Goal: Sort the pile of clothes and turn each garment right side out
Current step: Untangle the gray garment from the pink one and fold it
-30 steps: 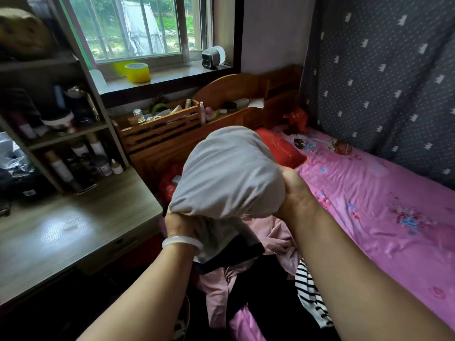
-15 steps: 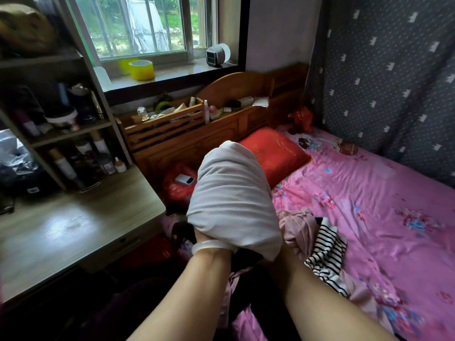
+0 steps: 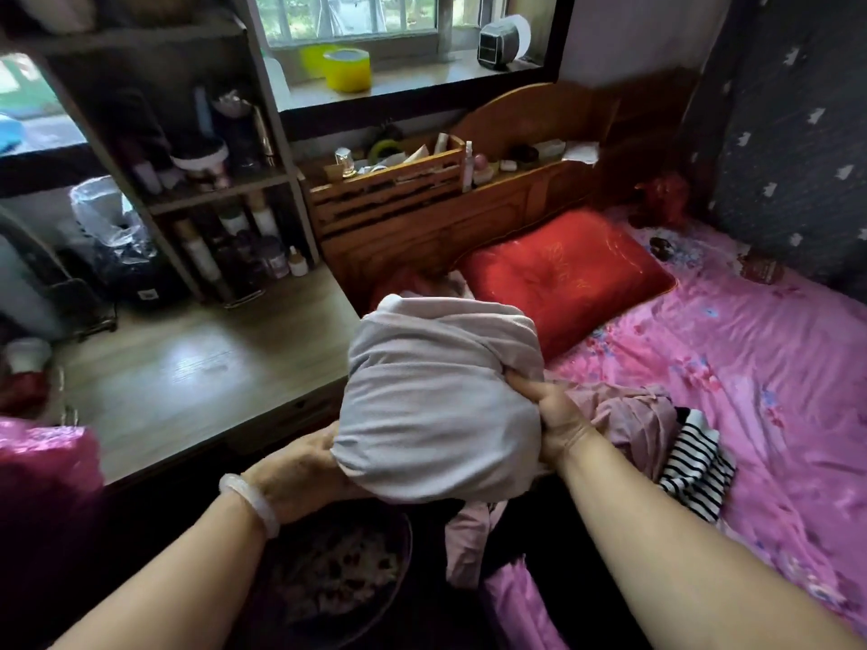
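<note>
Plainly, at the near edge of the bed (image 3: 774, 368), beside the pile of clothes (image 3: 633, 415) lying on it, the grey garment (image 3: 436, 405) hangs bunched, likely mid-turning. The left hand (image 3: 300, 466) and right hand (image 3: 558, 419) each hold a closed grip on its cloth. Next, it probably needs pulling through. Its seams and the left fingertips are hidden.

Daylit window (image 3: 375, 16) above wooden headboard (image 3: 516, 180); shelf unit (image 3: 197, 147), wooden desk (image 3: 187, 377) left; dark patterned curtain (image 3: 797, 133) right.
</note>
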The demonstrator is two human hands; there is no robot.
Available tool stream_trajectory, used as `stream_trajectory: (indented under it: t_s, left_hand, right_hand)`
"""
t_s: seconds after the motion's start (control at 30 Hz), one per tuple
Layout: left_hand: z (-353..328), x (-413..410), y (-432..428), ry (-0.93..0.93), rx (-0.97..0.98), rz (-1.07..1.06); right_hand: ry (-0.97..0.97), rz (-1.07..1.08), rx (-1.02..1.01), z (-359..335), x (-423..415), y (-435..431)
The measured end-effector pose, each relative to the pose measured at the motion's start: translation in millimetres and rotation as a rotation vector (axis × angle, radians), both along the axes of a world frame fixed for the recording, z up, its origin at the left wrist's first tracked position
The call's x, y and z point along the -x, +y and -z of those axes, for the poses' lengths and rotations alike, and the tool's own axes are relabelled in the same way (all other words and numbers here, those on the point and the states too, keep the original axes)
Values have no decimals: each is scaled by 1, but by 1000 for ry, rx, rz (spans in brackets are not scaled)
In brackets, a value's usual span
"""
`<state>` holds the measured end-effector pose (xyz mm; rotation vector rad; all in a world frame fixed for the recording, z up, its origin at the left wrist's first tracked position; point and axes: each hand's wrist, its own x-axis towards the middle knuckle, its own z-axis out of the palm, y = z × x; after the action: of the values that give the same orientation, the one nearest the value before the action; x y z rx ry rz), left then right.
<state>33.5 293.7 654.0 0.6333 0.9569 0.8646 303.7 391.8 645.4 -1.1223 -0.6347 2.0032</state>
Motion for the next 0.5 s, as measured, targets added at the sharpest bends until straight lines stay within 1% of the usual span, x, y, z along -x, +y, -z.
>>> stream_trajectory:
  t_s: [0.03, 0.07, 0.13, 0.2, 0.3, 0.4, 0.5]
  left_hand:
    - [5, 18, -5, -93, -13, 43]
    - [12, 34, -6, -142, 12, 56]
    - [32, 59, -5, -155, 105, 17]
    - [51, 69, -5, -21, 266, -69]
    - [73, 70, -7, 236, 356, -193]
    - [98, 88, -17, 348, 406, -252]
    - [124, 114, -30, 394, 462, -298]
  right_hand:
    - [-25, -19, 23, 8, 7, 3]
    - [-58, -21, 55, 15, 15, 6]
    - [-119, -57, 113, 35, 37, 9]
    - [-165, -125, 166, 55, 62, 7]
    - [-207, -204, 213, 78, 92, 1]
    - [-253, -240, 285, 108, 121, -7]
    - [-314, -244, 340, 146, 148, -17]
